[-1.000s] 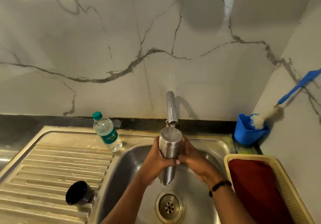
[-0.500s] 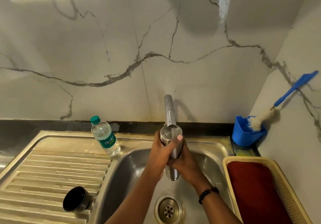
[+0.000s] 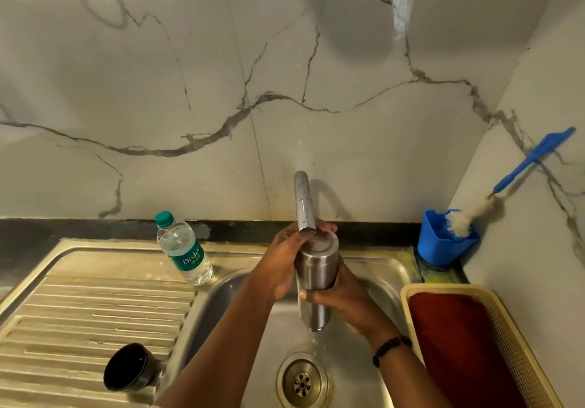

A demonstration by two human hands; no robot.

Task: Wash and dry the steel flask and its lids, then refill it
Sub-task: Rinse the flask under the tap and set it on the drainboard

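Observation:
The steel flask [image 3: 316, 268] stands upright over the sink basin [image 3: 373, 268], its top right under the tap spout [image 3: 304, 205]. My left hand [image 3: 281, 262] wraps round the flask's upper part, fingers reaching over its far side. My right hand [image 3: 342, 300] grips the flask lower down, thumb across the front. Water drips from the flask's bottom toward the drain [image 3: 302, 382]. A black lid [image 3: 128, 371] lies on its side on the ribbed drainboard [image 3: 79, 312].
A small plastic water bottle [image 3: 183, 249] with a green cap stands at the back of the drainboard. A blue holder [image 3: 443, 243] with a blue-handled bottle brush [image 3: 512, 183] sits in the right corner. A yellow basket [image 3: 512, 328] with a red cloth [image 3: 459, 344] is at right.
My left hand slid up to the flask's top and my right hand came to the front lower down. The flask shifted slightly right under the spout; the view tilted down.

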